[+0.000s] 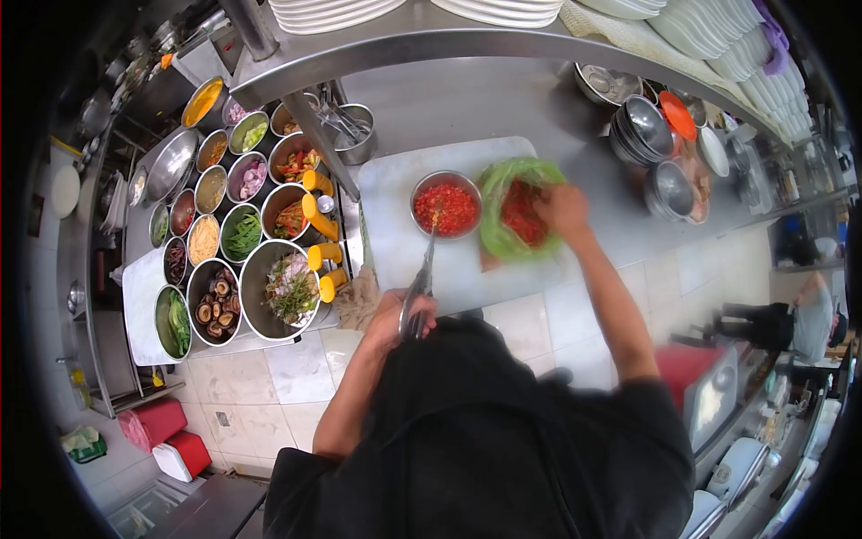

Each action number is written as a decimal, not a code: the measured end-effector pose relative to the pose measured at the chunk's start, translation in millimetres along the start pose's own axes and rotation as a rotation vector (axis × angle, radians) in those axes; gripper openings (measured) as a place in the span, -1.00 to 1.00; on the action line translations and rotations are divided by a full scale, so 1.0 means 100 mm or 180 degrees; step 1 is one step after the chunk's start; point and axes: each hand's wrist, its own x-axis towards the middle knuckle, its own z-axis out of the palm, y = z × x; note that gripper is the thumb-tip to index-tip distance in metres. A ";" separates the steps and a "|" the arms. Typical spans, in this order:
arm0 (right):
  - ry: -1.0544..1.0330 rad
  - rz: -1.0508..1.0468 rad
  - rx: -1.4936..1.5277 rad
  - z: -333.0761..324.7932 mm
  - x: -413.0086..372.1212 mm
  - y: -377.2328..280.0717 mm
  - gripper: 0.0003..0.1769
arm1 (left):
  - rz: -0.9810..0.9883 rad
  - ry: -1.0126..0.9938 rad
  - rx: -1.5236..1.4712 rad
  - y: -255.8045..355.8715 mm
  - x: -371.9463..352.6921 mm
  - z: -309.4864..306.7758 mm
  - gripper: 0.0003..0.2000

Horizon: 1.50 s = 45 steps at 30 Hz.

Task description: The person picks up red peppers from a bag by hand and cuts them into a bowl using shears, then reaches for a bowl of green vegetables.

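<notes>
My left hand point(406, 316) is closed around the handles of a pair of scissors point(420, 286). The blades point away from me, their tips at the near edge of a steel bowl point(415, 220) of chopped red chillies point(446, 207). To the right of that bowl, a green plastic bag point(492, 220) stands with its mouth wide, holding larger red chillies point(519, 216). My right hand point(564, 212) reaches over the bag's right rim with curled fingers. Its fingertips are blurred and partly hidden among the chillies. Bowl and bag rest on a white cutting board point(391, 184).
Steel pots of cut vegetables and mushrooms point(215, 304) crowd the left side, with yellow-handled tools point(321, 216) beside them. Stacked steel bowls point(642, 130) stand at the right. A metal shelf point(431, 43) carrying white plates crosses overhead. Another person point(808, 314) is at far right.
</notes>
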 end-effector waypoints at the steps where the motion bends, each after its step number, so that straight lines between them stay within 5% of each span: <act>1: 0.0030 -0.0020 0.0106 -0.04 -0.03 0.02 -0.78 | 0.0022 -0.0019 -0.0004 -0.01 0.00 0.00 -0.73; 6: 0.0283 -0.0125 0.0844 -0.01 -0.07 0.16 -0.73 | 0.0017 -0.0047 -0.0024 0.00 0.01 -0.01 -0.73; 15: -0.0911 0.1045 0.3635 -0.32 -0.25 0.05 -0.82 | 0.0018 0.0013 0.0053 0.01 0.03 0.02 -0.71; 21: -0.0717 0.0969 0.4323 -0.11 -0.35 -0.03 -0.75 | -0.0050 0.0040 0.0044 0.05 0.01 0.03 -0.72; 36: 0.0230 0.0109 0.3223 0.02 -0.57 -0.04 -0.93 | -0.0011 -0.0022 0.0063 0.01 0.03 0.03 -0.72; 45: -0.0064 0.0339 0.2527 -0.12 -0.61 0.09 -0.88 | -0.0034 -0.0002 0.0089 0.00 0.03 0.03 -0.73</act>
